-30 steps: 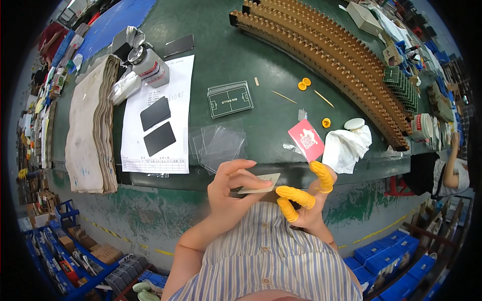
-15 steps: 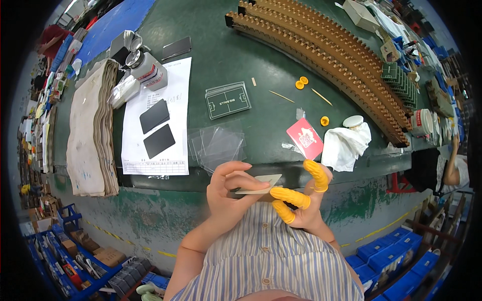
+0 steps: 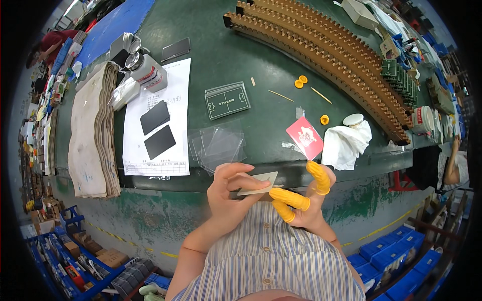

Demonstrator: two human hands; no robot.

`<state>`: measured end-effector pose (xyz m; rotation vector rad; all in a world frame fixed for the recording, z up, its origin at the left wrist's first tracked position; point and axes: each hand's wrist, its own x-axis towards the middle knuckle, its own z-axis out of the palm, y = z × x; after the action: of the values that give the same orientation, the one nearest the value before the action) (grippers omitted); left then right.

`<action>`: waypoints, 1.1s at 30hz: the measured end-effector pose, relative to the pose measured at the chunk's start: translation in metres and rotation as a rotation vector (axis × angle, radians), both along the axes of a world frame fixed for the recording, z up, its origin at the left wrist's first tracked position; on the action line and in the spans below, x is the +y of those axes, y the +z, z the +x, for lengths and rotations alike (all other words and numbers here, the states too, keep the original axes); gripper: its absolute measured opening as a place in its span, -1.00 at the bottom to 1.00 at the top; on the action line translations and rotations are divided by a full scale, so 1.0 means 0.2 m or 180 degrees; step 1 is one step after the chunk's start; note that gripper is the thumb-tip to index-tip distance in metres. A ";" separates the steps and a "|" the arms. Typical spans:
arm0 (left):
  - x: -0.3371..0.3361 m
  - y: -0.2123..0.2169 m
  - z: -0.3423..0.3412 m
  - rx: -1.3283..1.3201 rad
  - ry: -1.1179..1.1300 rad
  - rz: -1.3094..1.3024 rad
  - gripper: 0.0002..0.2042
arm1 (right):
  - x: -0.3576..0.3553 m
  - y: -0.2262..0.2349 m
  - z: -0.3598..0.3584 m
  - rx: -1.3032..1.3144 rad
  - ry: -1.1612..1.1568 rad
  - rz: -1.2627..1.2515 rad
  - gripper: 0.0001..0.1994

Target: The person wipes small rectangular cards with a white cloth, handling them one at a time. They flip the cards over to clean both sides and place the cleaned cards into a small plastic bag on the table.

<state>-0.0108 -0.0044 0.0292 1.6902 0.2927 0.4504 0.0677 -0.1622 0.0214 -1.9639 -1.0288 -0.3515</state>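
Note:
Over the table's front edge, my left hand pinches a thin pale card between thumb and fingers, tilted so that I see it at a slant. My right hand wears yellow finger cots on several fingers. Its fingers are spread, one raised and two pointing at the card; a fingertip lies by the card's right edge, and whether it touches I cannot tell. Beyond my hands are loose clear plastic sleeves, a stack of dark green cards with a pitch drawing and a pink-red card.
A white cloth, loose yellow finger cots and wooden sticks lie to the right. Long slotted wooden racks curve behind them. At left are a paper sheet with two black cards, a bottle and stacked cloths.
The pale card has tilted slightly in my left hand. My right hand has shifted a little, its raised finger slightly to the right. The things on the table stay in place.

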 end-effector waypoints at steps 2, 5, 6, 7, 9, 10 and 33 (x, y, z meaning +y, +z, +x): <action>-0.01 0.01 0.00 0.0028 -0.0019 -0.0142 -0.56 | 0.00 0.00 -0.01 -0.0015 0.0002 0.0007 -0.69; -0.01 0.01 -0.01 0.0075 -0.0032 -0.0090 -0.55 | 0.00 -0.01 -0.01 -0.0051 -0.0003 0.0012 -0.70; 0.00 0.01 -0.01 0.0091 -0.0032 -0.0028 -0.55 | 0.00 -0.01 0.00 -0.0066 -0.0004 0.0014 -0.70; 0.00 0.01 -0.01 0.0015 -0.0047 0.0042 -0.53 | 0.00 0.00 0.00 -0.0034 -0.0024 -0.0001 -0.69; 0.01 0.00 0.00 -0.0137 -0.0080 0.0181 -0.47 | -0.01 0.00 -0.01 0.0030 -0.0066 -0.0031 -0.69; 0.00 0.00 0.00 -0.0132 -0.0050 0.0134 -0.48 | -0.01 0.00 -0.01 0.0015 -0.0084 -0.0036 -0.69; -0.01 0.06 0.03 0.0099 0.0234 -0.0666 -0.48 | -0.01 -0.09 0.04 0.3671 0.1896 0.2265 -0.41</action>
<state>-0.0047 -0.0070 0.0414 1.4870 0.4118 0.4326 0.0766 -0.1640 0.0043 -0.8561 -0.5204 0.6232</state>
